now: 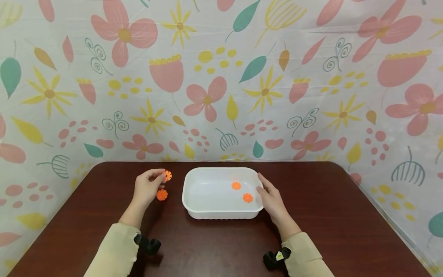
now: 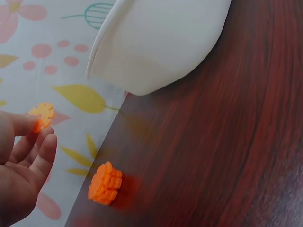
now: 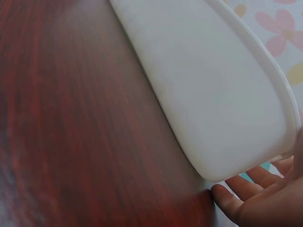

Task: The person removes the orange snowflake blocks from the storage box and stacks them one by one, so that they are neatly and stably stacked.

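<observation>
My left hand point(image 1: 146, 187) pinches an orange notched plastic disc point(image 1: 167, 176) between thumb and fingertips, held up left of the white tray. In the left wrist view the disc point(image 2: 44, 115) stands on edge at the fingertips. Just below that hand, a short stack of the same orange discs point(image 1: 162, 195) sits on the table; its layers show in the left wrist view. The white plastic tray point(image 1: 221, 214) has two loose orange discs point(image 1: 247, 197) lying toward its right end. My right hand point(image 1: 274, 200) grips the tray's right end, thumb over the rim and fingers along the outer wall.
The dark red-brown wooden table point(image 1: 221, 246) ends at the back against a white cloth point(image 1: 214, 130) with a flower and leaf print. Black wrist cameras point(image 1: 148, 244) are strapped at both sleeves, low over the tabletop.
</observation>
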A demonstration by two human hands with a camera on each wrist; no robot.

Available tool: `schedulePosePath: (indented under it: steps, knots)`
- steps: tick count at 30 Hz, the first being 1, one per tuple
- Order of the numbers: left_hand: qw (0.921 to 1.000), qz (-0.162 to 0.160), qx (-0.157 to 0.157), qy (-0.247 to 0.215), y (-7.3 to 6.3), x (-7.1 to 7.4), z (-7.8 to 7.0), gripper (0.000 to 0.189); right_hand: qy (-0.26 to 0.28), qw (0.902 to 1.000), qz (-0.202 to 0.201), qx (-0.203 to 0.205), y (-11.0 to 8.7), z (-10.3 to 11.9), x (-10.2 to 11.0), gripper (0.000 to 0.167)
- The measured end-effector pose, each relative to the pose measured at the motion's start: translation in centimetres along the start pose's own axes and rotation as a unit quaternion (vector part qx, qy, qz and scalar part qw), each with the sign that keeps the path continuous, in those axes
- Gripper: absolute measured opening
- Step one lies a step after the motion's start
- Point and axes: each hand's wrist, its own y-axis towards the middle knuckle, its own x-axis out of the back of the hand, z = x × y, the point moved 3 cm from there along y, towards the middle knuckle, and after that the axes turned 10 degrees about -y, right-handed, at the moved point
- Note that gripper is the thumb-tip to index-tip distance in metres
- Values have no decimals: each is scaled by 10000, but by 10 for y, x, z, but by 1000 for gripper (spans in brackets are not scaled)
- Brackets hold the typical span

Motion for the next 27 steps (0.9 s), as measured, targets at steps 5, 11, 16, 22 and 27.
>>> schedulePosePath:
  steps: [5,11,16,22,27]
  knots:
    - [9999,-1,146,94,0,5,2,29,34,10000,-3,-50,1,-1,0,51]
    - [9999,-38,117,99,1,8,7,28,24,10000,39,-61,2,0,0,51]
    - [9995,-5,265,164,2,10,12,27,10,10000,53,-53,3,1,1,51]
    - [9982,68,510,316,1,14,17,27,-8,10000,65,-32,4,2,2,51]
    - [9976,153,622,257,1,19,23,27,11,9999,107,-40,4,0,0,52]
